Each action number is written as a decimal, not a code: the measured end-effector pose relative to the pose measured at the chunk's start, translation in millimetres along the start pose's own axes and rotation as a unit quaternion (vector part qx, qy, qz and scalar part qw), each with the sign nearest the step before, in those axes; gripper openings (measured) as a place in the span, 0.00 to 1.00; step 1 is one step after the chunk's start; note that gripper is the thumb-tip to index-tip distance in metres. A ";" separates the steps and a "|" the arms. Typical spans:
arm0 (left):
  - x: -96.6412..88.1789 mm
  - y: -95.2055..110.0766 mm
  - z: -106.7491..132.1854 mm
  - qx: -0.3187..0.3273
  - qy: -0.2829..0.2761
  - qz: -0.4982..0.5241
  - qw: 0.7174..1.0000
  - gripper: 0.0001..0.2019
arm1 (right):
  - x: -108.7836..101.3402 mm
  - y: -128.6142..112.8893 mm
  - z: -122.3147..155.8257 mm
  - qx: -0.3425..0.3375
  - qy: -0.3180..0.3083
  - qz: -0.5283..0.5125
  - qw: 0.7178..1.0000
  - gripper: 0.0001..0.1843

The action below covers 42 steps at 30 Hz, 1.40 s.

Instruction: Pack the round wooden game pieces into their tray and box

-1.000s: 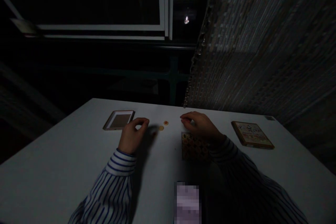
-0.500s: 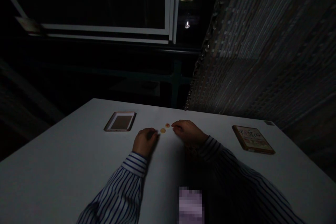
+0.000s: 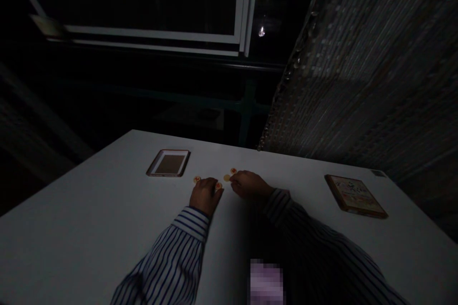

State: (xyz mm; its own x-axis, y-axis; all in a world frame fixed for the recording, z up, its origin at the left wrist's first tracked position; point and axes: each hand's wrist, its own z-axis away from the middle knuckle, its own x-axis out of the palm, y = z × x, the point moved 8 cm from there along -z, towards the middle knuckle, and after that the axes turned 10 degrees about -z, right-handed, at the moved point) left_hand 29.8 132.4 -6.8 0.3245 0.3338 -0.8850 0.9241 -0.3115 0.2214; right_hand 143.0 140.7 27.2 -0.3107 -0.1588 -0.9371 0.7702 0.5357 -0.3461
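Several small pale-yellow round pieces lie on the white table (image 3: 118, 190). My left hand (image 3: 205, 196) is curled, with a red-marked round piece (image 3: 218, 186) between its thumb and fingers. Just beyond its knuckles, another round piece with a red mark (image 3: 196, 179) lies flat. My right hand (image 3: 250, 184) has its fingers pinched together at the right edge of a plain-faced round piece (image 3: 226, 178). Touching or almost touching that one is a third red-marked piece (image 3: 234, 171), by the right knuckles. The underside of the right hand is in shadow.
A shallow box tray (image 3: 168, 163) lies on the left side of the table. To the right is a flat box with a printed lid (image 3: 356, 195). A small dark label (image 3: 378, 173) marks the far right corner. A beaded string curtain (image 3: 322, 95) hangs behind the right edge.
My left hand has shifted right, and two red-marked pieces now show around it. The right fingers have moved from beside the red-marked piece to the plain one. The view has shifted slightly.
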 end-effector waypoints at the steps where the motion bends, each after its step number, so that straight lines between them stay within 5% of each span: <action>1: 0.6 -0.1 0.0 0.000 -0.003 -0.005 1.000 0.15 | 2.8 0.0 -0.4 -0.002 -0.005 0.006 1.000 0.16; 17: 4.0 -5.3 0.2 -0.017 -0.006 -0.017 1.000 0.13 | 9.0 2.8 2.9 -0.005 -0.011 0.029 1.000 0.15; 42: -43.1 26.6 3.9 0.012 0.104 0.095 0.990 0.15 | -33.3 11.1 33.0 0.027 0.044 0.003 0.999 0.17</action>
State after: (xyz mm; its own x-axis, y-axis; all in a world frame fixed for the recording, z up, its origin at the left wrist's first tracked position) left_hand 39.6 106.3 35.6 0.5286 0.4420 -0.7247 0.8383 -0.4064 0.3636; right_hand 180.4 124.5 53.1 -0.3511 -0.0815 -0.9328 0.8009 0.4899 -0.3443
